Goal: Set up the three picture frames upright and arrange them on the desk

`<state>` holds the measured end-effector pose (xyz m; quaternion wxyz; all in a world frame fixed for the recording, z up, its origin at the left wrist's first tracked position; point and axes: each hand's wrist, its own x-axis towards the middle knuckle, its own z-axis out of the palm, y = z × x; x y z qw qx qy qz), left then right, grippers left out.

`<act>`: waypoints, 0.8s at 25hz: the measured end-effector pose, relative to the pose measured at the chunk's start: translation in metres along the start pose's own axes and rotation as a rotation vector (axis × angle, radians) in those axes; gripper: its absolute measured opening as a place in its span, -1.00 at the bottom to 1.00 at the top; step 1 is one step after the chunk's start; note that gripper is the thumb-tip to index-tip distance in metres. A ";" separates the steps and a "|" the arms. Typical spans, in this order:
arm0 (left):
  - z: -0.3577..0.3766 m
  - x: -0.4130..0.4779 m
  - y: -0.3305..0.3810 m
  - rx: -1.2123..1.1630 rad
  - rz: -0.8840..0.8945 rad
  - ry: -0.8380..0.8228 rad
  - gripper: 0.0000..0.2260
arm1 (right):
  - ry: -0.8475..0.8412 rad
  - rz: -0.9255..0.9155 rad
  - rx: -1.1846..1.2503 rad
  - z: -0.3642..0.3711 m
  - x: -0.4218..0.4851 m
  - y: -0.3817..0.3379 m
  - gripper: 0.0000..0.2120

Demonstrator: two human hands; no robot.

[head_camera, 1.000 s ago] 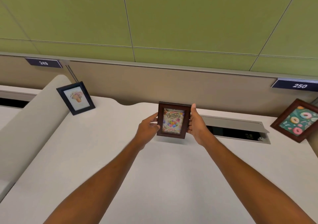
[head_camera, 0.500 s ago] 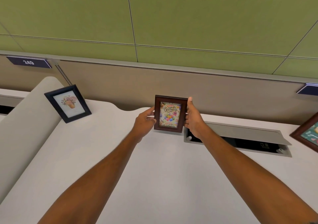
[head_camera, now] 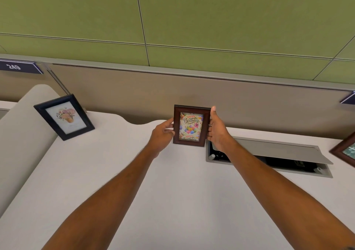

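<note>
A small brown frame with a birthday picture stands upright near the back of the white desk. My left hand grips its left edge and my right hand grips its right edge. Whether its base touches the desk I cannot tell. A black frame with a flower picture stands tilted at the back left. At the right edge only a corner of a third, brown frame shows.
An open cable hatch with a raised grey lid lies just right of the held frame. A beige partition wall runs behind the desk. A rounded grey divider borders the left side. A label reading 249 hangs at upper left.
Both hands have carried the birthday frame farther back toward the partition, to the left end of the cable hatch. The view has shifted left, so the right frame is mostly out of sight.
</note>
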<state>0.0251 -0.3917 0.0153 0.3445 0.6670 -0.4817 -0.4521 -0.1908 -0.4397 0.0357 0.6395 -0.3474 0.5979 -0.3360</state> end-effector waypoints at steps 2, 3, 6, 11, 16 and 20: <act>0.002 0.002 -0.001 0.011 0.000 0.000 -0.50 | 0.010 0.001 0.006 -0.001 0.002 0.001 -0.19; 0.003 0.003 -0.002 0.017 0.003 0.002 -0.51 | 0.016 0.002 0.007 -0.001 0.002 0.002 -0.20; 0.005 0.002 -0.005 0.013 0.002 0.001 -0.50 | 0.019 -0.004 0.001 -0.001 0.002 0.004 -0.19; 0.008 -0.008 -0.005 -0.001 -0.021 0.043 -0.46 | 0.034 -0.014 -0.017 0.000 -0.008 0.001 -0.13; 0.004 -0.036 -0.018 0.025 -0.096 0.098 -0.45 | 0.065 -0.061 -0.124 -0.012 -0.033 0.000 -0.15; 0.005 -0.075 -0.019 0.015 -0.144 0.094 -0.44 | 0.109 -0.055 -0.174 -0.032 -0.063 -0.002 -0.16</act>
